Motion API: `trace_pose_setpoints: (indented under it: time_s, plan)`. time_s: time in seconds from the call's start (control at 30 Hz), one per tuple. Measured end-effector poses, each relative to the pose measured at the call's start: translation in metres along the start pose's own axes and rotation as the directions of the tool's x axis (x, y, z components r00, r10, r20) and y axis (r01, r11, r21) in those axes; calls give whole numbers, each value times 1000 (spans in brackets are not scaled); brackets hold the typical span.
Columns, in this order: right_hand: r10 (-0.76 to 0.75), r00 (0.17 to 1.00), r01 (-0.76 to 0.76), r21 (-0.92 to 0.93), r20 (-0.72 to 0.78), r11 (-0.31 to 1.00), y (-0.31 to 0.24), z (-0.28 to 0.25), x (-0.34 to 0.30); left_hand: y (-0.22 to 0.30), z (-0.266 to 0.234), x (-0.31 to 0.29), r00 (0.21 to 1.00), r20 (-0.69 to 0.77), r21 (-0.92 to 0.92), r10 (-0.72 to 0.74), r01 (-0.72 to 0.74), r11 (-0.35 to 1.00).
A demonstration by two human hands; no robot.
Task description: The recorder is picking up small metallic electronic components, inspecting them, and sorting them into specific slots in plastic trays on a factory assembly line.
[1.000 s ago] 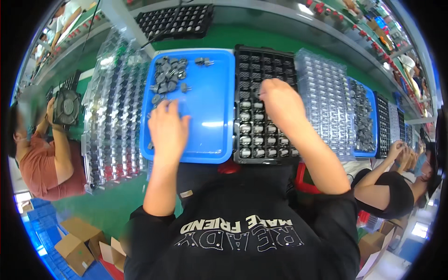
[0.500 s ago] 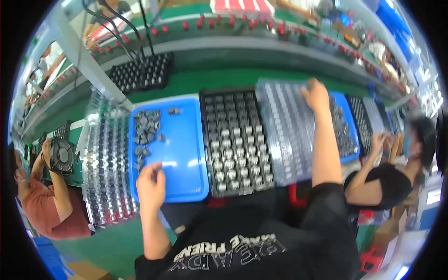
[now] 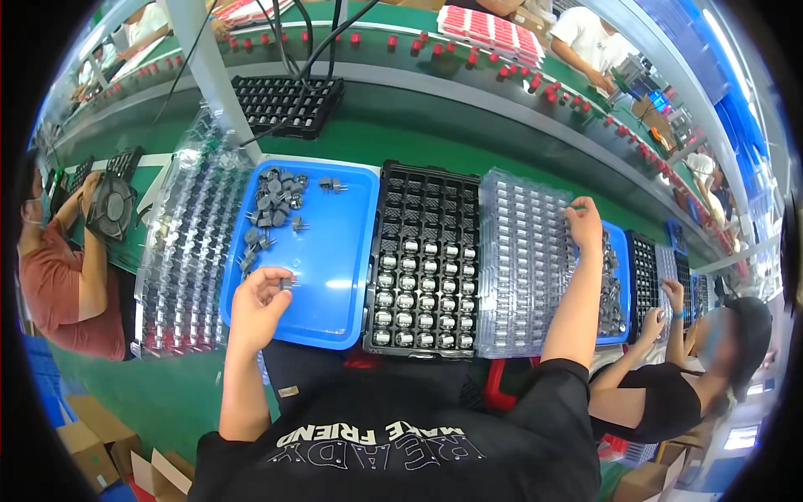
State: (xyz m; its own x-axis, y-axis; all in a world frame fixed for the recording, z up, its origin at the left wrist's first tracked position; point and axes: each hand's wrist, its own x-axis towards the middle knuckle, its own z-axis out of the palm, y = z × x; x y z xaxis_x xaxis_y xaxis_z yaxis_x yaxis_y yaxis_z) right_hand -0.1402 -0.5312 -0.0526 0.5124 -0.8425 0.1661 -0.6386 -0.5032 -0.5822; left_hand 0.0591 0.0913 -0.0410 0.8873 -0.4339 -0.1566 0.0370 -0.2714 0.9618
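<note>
My left hand (image 3: 258, 308) is over the lower left of a blue tray (image 3: 330, 293), fingers closed on a small grey part with metal pins (image 3: 288, 284). Similar grey parts (image 3: 280, 197) are heaped in the tray's upper left. My right hand (image 3: 587, 224) is at the right edge of a clear plastic tray (image 3: 520, 276) holding rows of silvery pieces. Its fingers are pinched together; whatever is between them is hidden. Between the two trays is a black compartment tray (image 3: 425, 259), its nearer rows filled with silvery round parts and its farther rows dark.
Another clear tray (image 3: 188, 251) is at left, and a second blue tray (image 3: 616, 276) with grey parts at right. Behind are a metal post (image 3: 219, 84), hanging black cables (image 3: 305, 63) and a black tray (image 3: 288, 109). Co-workers sit on both sides, one holding a black fan (image 3: 110, 207).
My view has turned and sharpened. The grey part now shows in my left hand's fingers. My right hand is a little nearer along the clear tray's right edge.
</note>
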Motion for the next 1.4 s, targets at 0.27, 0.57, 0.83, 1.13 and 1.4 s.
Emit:
trace_pose_setpoints:
  time_s: [0.27, 0.57, 0.83, 1.13, 1.4]
  plan:
    - [-254, 965, 245, 120, 67, 962, 42, -5, 8, 14, 1, -1, 989, 105, -592, 101, -19, 806]
    - [-129, 991, 107, 334, 42, 936, -43, -11, -8, 37, -2, -12, 889, 334, -812, 314, 102, 575]
    - [-378, 900, 54, 802, 219, 595, -245, 29, -261, 35, 39, -16, 878, 370, -860, 305, 199, 469]
    - [-642, 760, 504, 717, -102, 482, -290, 67, -317, 38, 55, -23, 903, 198, -807, 382, -71, 586]
    - [-646, 726, 585, 705, -235, 401, -293, 76, -316, 40, 57, -24, 904, 192, -812, 383, -73, 580]
